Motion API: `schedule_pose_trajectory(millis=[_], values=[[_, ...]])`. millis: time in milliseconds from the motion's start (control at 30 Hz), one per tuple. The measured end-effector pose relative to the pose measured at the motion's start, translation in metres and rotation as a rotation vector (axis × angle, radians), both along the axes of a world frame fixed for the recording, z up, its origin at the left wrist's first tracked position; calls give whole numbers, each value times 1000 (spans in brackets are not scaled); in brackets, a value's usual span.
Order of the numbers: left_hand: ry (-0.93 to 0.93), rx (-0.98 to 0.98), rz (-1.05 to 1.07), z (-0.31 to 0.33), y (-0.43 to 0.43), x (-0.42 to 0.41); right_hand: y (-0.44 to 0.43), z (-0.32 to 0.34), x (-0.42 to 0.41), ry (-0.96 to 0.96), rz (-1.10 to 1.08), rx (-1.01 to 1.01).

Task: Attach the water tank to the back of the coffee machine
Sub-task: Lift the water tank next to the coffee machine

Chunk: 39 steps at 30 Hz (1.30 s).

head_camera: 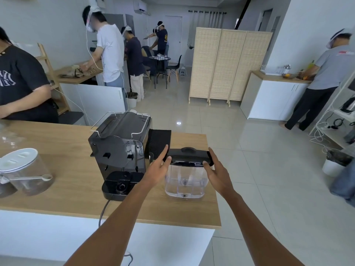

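Observation:
The water tank (185, 181) is clear plastic with a black lid (187, 155). It stands upright on the wooden counter (67, 191), just right of the black coffee machine (117, 144). The machine's back faces me, and its black tank base (121, 186) with a round valve juts toward me. My left hand (157, 167) presses the lid's left end, index finger stretched along it and thumb at the front. At the lid's right end my right hand (217, 169) has its fingers over the edge and its thumb on the front. The tank is held between both hands.
A black perforated panel (158, 141) leans behind the tank beside the machine. A clear jar (25, 169) with a white lid and a scoop stands at the left. The power cable (102, 212) hangs over the front edge. The counter's right edge is close to the tank. A person stands behind the counter's left.

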<state>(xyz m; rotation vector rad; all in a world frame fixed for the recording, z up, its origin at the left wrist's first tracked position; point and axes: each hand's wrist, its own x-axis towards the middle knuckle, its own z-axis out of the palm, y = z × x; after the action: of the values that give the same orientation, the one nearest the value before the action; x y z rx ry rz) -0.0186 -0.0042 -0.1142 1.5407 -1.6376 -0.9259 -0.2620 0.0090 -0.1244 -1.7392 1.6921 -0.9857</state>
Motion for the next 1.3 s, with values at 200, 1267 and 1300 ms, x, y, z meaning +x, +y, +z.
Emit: schedule_pose_trajectory(millis=[200,1267,1300], values=[[-74,-86,30,2,7,-3,-2,-6,-2,-12,22,-20],[11,-50,31,5,23,-9,-4,-16,2,-31,89,-91],[12,-60,33,6,24,-6,-1,-13,6,-34,87,-93]])
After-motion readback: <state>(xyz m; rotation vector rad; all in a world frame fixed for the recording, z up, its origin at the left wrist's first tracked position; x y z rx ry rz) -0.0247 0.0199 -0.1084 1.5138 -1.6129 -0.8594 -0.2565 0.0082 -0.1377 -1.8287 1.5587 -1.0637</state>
